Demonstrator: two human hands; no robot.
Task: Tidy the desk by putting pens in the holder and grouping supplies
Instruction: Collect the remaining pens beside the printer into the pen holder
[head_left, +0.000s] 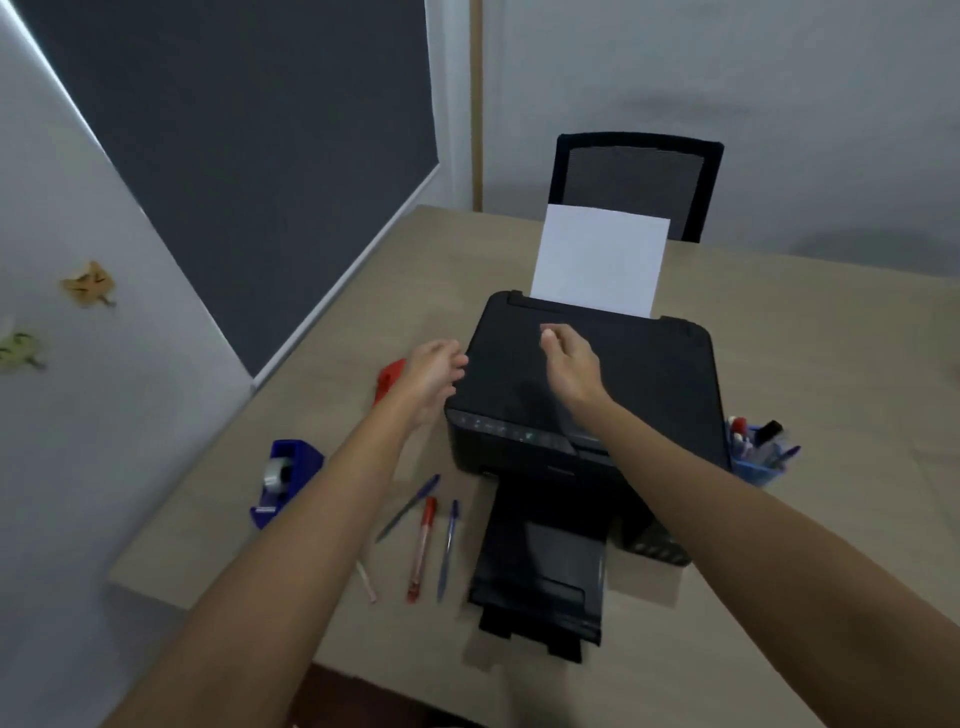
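Spanning most of the view, the desk (779, 332) carries every item the task concerns, and a black mesh chair (638, 179) stands behind its far edge. A black printer (582, 395) occupies the desk centre, with white paper (600, 260) upright in its rear feed and an output tray extended toward the near edge. This bulk divides the supplies into two groups.

Both arms extend forward over the printer. The left hand (434, 371) hovers at the printer's left edge, fingers loosely curled and holding nothing. The right hand (569, 358) hovers above the printer lid, fingers drawn together and narrow; no object is visible in it, though motion blur limits certainty.

The blue pen holder (756, 465) sits just beside the printer's right side and already contains several pens and markers. A blue tape dispenser (285, 480) rests near the left desk edge. A red object (389, 376), partly hidden behind the left wrist, cannot be identified.

Four loose pens lie left of the output tray: a dark blue pen (408, 509), a red pen (422, 551), a second blue pen (448, 551) and a pale pen (366, 579) partly under the left forearm. Judged from this layout, none of the four is yet collected, and each must cross the printer to reach the holder.
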